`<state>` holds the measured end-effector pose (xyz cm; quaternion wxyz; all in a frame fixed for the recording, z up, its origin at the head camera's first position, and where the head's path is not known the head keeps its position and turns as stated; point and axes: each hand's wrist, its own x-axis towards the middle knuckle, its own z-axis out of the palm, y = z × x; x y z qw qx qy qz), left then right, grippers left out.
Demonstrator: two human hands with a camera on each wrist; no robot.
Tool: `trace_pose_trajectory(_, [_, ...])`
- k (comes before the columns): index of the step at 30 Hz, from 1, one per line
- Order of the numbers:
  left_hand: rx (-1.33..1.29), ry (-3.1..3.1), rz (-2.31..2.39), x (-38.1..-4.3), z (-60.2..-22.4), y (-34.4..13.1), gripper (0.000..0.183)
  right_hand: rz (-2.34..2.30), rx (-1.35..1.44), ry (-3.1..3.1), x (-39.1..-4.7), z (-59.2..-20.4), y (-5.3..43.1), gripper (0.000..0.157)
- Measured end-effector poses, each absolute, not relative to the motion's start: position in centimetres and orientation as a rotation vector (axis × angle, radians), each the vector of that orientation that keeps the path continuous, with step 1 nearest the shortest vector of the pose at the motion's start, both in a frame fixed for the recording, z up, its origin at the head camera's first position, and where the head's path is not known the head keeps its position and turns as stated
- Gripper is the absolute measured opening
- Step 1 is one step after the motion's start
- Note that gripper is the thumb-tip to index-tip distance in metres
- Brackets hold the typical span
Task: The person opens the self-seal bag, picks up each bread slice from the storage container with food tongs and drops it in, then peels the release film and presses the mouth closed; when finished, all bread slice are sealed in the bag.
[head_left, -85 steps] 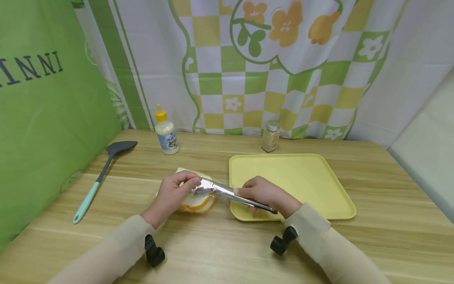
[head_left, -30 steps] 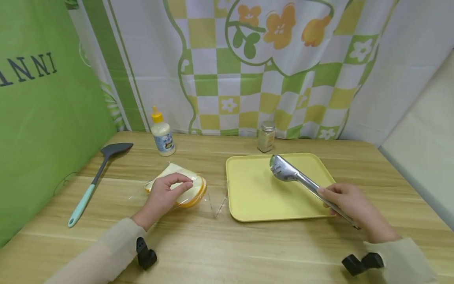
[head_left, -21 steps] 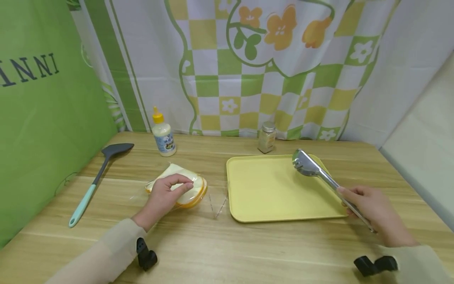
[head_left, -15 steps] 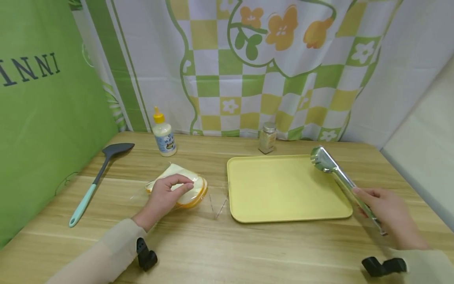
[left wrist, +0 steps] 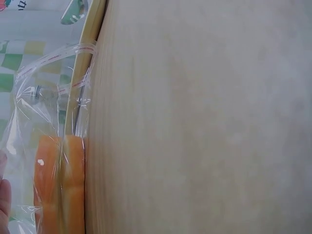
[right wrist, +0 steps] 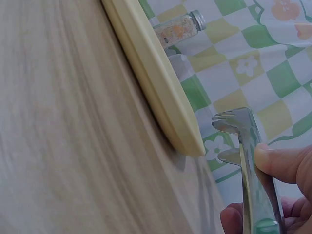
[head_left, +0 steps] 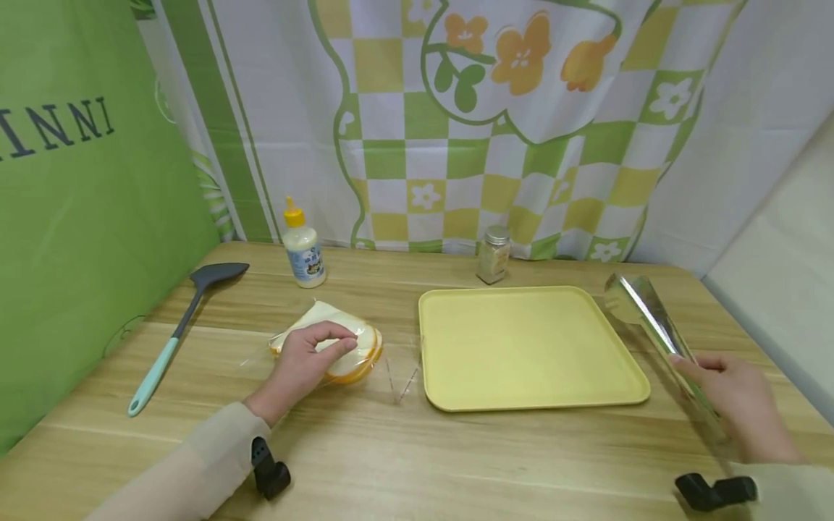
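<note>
Slices of bread (head_left: 348,365) with orange-brown crusts lie in a clear plastic zip bag (left wrist: 29,97) at the left of the table. Over the bread, my left hand (head_left: 302,362) pinches the bag's film between thumb and index finger. In the left wrist view the bag's mouth gapes, with the bread crusts (left wrist: 73,180) low beside it. Right of the yellow tray, my right hand (head_left: 736,394) grips metal tongs (head_left: 651,318), raised and turned so their two arms show slightly apart. The right wrist view shows nothing between the tong heads (right wrist: 231,122).
The yellow tray (head_left: 534,354) lies right of centre. Behind it stands a small spice jar (head_left: 494,257) with a metal lid. A squeeze bottle (head_left: 304,253) with a yellow cap is at the back left, and a dark spatula (head_left: 185,325) with a mint handle lies far left.
My right hand has carried the tongs from beside the left hand, across the tray, to its right side. The tongs have turned and spread. My left hand has shifted slightly left.
</note>
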<state>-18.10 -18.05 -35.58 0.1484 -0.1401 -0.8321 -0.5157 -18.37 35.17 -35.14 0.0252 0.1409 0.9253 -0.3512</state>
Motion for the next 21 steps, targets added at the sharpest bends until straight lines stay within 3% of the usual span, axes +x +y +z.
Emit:
trace_pose_trajectory(5, [-0.401,-2.400,-1.479,-18.1,-35.8,-18.0,0.009,-1.136,0.477,2.871,-18.5,-35.8,35.2,0.077])
trace_pose_trajectory(21, [-0.408,-2.392,-1.465,-18.1,-35.9,-18.0,0.009,-1.172,0.547,2.904,-18.9,-36.0,34.0,0.073])
